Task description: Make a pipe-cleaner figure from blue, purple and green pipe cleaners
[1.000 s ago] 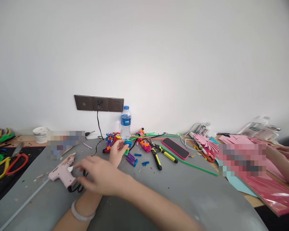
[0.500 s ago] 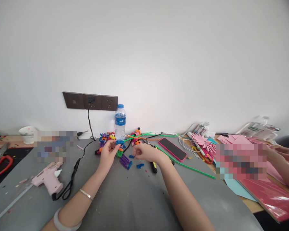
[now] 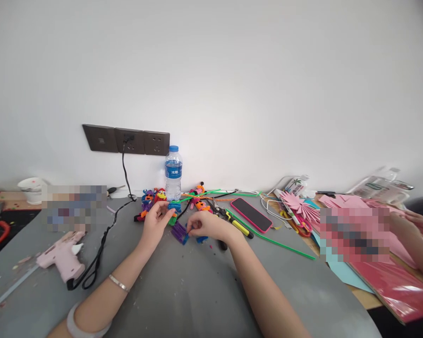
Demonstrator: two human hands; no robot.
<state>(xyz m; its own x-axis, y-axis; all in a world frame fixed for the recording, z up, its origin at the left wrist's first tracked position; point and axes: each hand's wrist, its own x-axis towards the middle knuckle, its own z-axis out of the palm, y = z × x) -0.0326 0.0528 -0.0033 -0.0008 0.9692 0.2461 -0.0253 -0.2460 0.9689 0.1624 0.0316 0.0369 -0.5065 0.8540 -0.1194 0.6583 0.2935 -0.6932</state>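
My left hand (image 3: 157, 219) pinches a fuzzy blue and green pipe-cleaner figure (image 3: 174, 206) between thumb and fingers. Just right of it, my right hand (image 3: 207, 224) is closed with its fingertips together, low over the table. Those fingertips are at the right edge of a purple pipe-cleaner piece (image 3: 177, 232) with a blue end; what they grip, if anything, is too small to make out. A blue pipe-cleaner piece (image 3: 201, 239) lies partly hidden under my right hand. Behind my hands are finished-looking pipe-cleaner figures, one purple (image 3: 147, 199) and one pink and orange (image 3: 199, 203).
A water bottle (image 3: 173, 173) stands by the wall. Yellow-black pliers (image 3: 240, 224), a phone (image 3: 251, 214) and a long green stem (image 3: 285, 247) lie right. A pink glue gun (image 3: 61, 259) with its cord is left. Another person's hands (image 3: 414, 234) are at pink paper.
My right hand has shifted slightly left and down, from beside a small blue piece to the purple piece. My left hand still holds the blue and green figure. The view has tilted slightly.
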